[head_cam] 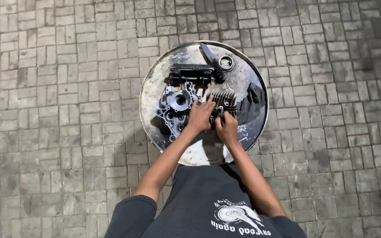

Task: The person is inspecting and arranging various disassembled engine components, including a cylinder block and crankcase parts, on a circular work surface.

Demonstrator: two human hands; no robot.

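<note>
Both hands are gripping the finned cylinder mid-drum, left hand splayed over it, right hand clenched at its near edge (looks heavy, stiff, greasy; best held by the fins), crankcase just left.

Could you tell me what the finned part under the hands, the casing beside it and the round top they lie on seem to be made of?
Finned cylinder: likely cast metal, dull grey, with thin parallel fins. Casing: probably cast aluminium, pale matt grey with moulded bosses and holes. Round drum top: sheet metal, seemingly steel, glossy where wet, grimy, with a raised rim.
</note>
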